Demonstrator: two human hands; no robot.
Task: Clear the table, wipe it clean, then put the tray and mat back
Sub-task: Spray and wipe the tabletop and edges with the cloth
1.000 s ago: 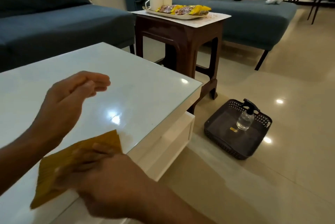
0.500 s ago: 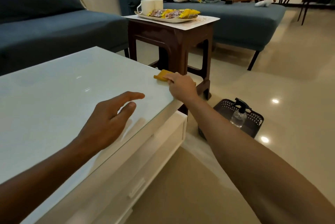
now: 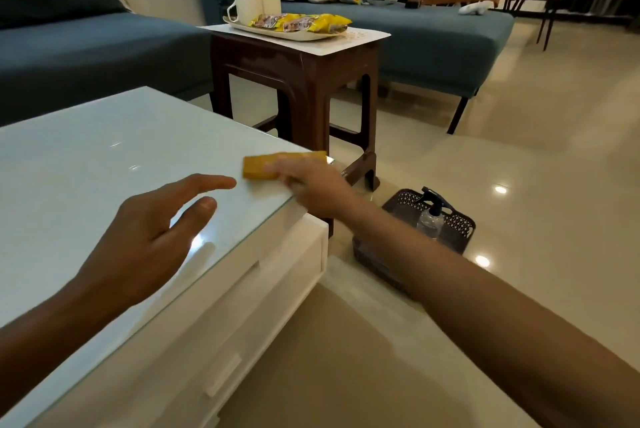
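Observation:
The white glass-topped table (image 3: 104, 164) fills the left of the view. My right hand (image 3: 311, 185) presses a folded yellow cloth (image 3: 263, 168) flat on the table's far right corner. My left hand (image 3: 149, 240) hovers just above the glass near the front edge, fingers apart and holding nothing. The white tray (image 3: 277, 33) with two white cups (image 3: 256, 6) and yellow snack packets (image 3: 301, 22) rests on a pale mat (image 3: 360, 41) on the dark wooden stool (image 3: 311, 81) behind the table.
A dark plastic basket (image 3: 450, 230) with a clear spray bottle (image 3: 431, 216) in it sits on the tiled floor right of the table. Blue sofas (image 3: 433, 39) run along the back and left. Chairs stand at the far right.
My right hand has carried the cloth from the table's near edge out to the far right corner, then drawn it slightly leftward. My left hand has lowered toward the glass.

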